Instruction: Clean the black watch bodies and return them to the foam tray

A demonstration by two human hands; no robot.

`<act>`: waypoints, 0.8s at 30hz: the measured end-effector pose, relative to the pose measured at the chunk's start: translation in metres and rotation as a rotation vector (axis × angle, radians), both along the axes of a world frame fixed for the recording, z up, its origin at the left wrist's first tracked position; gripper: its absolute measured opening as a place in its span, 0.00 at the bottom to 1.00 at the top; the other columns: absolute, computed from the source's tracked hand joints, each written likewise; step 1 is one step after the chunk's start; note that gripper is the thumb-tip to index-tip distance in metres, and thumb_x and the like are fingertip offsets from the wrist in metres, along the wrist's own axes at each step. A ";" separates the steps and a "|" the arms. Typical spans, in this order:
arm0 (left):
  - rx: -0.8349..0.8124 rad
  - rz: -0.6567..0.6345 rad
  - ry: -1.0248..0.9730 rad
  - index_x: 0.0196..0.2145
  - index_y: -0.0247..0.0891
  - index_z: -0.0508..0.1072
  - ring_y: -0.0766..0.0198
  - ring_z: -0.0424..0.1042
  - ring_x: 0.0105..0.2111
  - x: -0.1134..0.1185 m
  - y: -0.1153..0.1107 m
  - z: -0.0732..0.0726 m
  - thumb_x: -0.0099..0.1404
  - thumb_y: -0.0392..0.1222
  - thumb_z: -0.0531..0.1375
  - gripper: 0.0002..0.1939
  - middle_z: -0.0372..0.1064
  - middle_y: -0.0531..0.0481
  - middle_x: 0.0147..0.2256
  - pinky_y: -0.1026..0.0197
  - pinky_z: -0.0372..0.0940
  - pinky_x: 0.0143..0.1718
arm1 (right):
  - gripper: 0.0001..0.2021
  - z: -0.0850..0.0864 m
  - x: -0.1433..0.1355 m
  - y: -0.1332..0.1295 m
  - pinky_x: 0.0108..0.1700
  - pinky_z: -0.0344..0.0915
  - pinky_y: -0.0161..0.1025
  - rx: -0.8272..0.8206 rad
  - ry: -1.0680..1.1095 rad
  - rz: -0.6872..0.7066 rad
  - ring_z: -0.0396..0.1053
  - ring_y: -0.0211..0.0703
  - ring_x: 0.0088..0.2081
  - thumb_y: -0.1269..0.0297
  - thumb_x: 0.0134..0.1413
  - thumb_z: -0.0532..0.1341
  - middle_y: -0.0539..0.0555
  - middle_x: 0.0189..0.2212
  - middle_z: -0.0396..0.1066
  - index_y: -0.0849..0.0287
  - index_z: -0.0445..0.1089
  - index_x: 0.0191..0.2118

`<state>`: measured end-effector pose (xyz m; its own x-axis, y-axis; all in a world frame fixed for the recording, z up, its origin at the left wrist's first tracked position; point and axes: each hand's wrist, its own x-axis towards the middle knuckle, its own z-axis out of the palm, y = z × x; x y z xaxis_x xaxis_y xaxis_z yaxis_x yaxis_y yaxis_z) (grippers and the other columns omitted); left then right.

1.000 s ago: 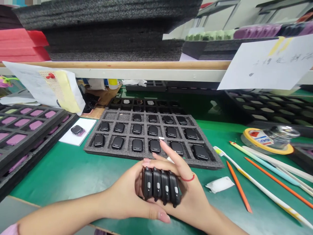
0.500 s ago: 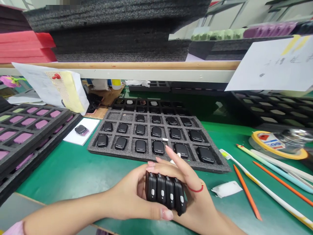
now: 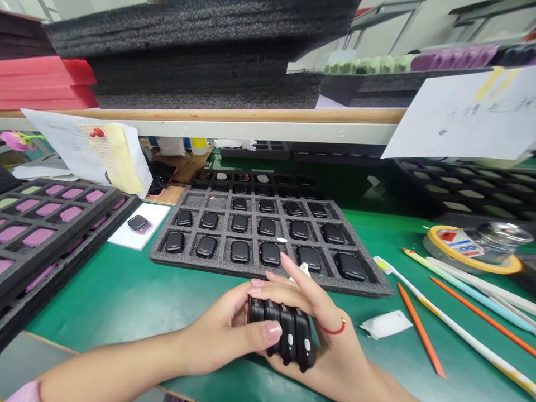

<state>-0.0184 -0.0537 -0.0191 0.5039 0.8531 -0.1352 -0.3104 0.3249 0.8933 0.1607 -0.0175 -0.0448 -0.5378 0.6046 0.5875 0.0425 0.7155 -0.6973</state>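
Observation:
Several black watch-like cases [image 3: 295, 338] stand side by side in a row between my two hands, above the green table. My left hand [image 3: 221, 335] wraps the row from the left, its thumb lying across the sides of the cases. From the right, my right hand [image 3: 330, 346], with a red string ring on one finger, closes round the far side and underneath. A bit of white material [image 3: 304, 270] shows by its fingers. Just beyond my hands lies a grey foam tray [image 3: 268, 269] with similar black cases in its compartments.
Foam trays with purple pieces [image 3: 121, 195] are stacked at left, near one black case on white paper [image 3: 154, 215]. At right lie a toothbrush [image 3: 448, 315], orange sticks [image 3: 421, 329], a crumpled white wrapper [image 3: 386, 324] and a tape roll [image 3: 469, 251]. A shelf edge [image 3: 251, 129] crosses above.
My left thumb has moved up and left over the sides of the cases, covering two of their light buttons. The row is tilted slightly differently. Both hands still hold it.

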 end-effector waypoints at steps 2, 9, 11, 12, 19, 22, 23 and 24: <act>-0.016 0.038 0.056 0.49 0.38 0.69 0.61 0.72 0.39 0.000 -0.001 -0.002 0.64 0.55 0.65 0.23 0.70 0.50 0.39 0.60 0.67 0.39 | 0.53 0.000 -0.001 -0.001 0.61 0.69 0.52 0.003 -0.010 -0.008 0.76 0.51 0.52 0.75 0.48 0.68 0.53 0.50 0.78 0.49 0.38 0.73; 0.045 0.018 0.024 0.49 0.39 0.72 0.59 0.72 0.47 0.001 0.003 0.000 0.61 0.42 0.69 0.19 0.71 0.48 0.45 0.58 0.66 0.49 | 0.50 0.002 0.000 0.001 0.62 0.68 0.52 -0.004 -0.009 0.005 0.77 0.50 0.50 0.73 0.50 0.68 0.54 0.50 0.78 0.49 0.39 0.73; 0.068 0.007 0.019 0.47 0.39 0.72 0.60 0.72 0.45 0.002 0.004 0.001 0.59 0.39 0.70 0.19 0.72 0.49 0.43 0.59 0.66 0.48 | 0.49 0.002 0.000 0.002 0.62 0.68 0.53 -0.008 -0.006 0.017 0.77 0.53 0.52 0.68 0.53 0.69 0.55 0.50 0.78 0.50 0.39 0.73; 0.071 0.001 0.018 0.47 0.38 0.73 0.60 0.72 0.43 0.003 0.005 0.001 0.58 0.38 0.70 0.19 0.72 0.49 0.42 0.59 0.66 0.47 | 0.49 0.002 0.000 0.002 0.61 0.69 0.53 -0.008 -0.009 0.018 0.76 0.54 0.52 0.66 0.54 0.69 0.55 0.50 0.78 0.50 0.39 0.73; 0.060 0.163 0.169 0.42 0.38 0.72 0.57 0.74 0.40 0.010 0.001 0.001 0.44 0.34 0.76 0.28 0.74 0.50 0.38 0.58 0.68 0.40 | 0.43 0.004 -0.003 -0.001 0.66 0.62 0.54 0.119 -0.097 0.068 0.67 0.54 0.62 0.59 0.63 0.63 0.56 0.57 0.72 0.49 0.34 0.73; 0.074 0.201 0.213 0.46 0.40 0.69 0.57 0.76 0.38 0.009 -0.004 0.002 0.47 0.35 0.75 0.30 0.76 0.50 0.40 0.59 0.70 0.38 | 0.49 0.008 0.002 -0.003 0.69 0.52 0.60 0.111 -0.102 0.023 0.60 0.59 0.66 0.49 0.56 0.67 0.59 0.64 0.63 0.48 0.35 0.73; 0.089 0.206 0.215 0.46 0.41 0.69 0.59 0.77 0.37 0.008 -0.006 0.002 0.48 0.34 0.75 0.29 0.76 0.50 0.42 0.59 0.70 0.38 | 0.50 0.009 0.004 -0.003 0.69 0.52 0.60 0.062 -0.064 0.001 0.60 0.60 0.66 0.44 0.54 0.66 0.59 0.65 0.62 0.47 0.37 0.73; 0.115 0.206 0.219 0.46 0.42 0.68 0.59 0.77 0.37 0.007 -0.007 0.002 0.49 0.34 0.75 0.29 0.76 0.50 0.43 0.59 0.71 0.39 | 0.48 0.010 0.006 -0.002 0.69 0.53 0.59 -0.005 -0.010 -0.021 0.60 0.60 0.65 0.40 0.54 0.64 0.59 0.64 0.63 0.47 0.39 0.73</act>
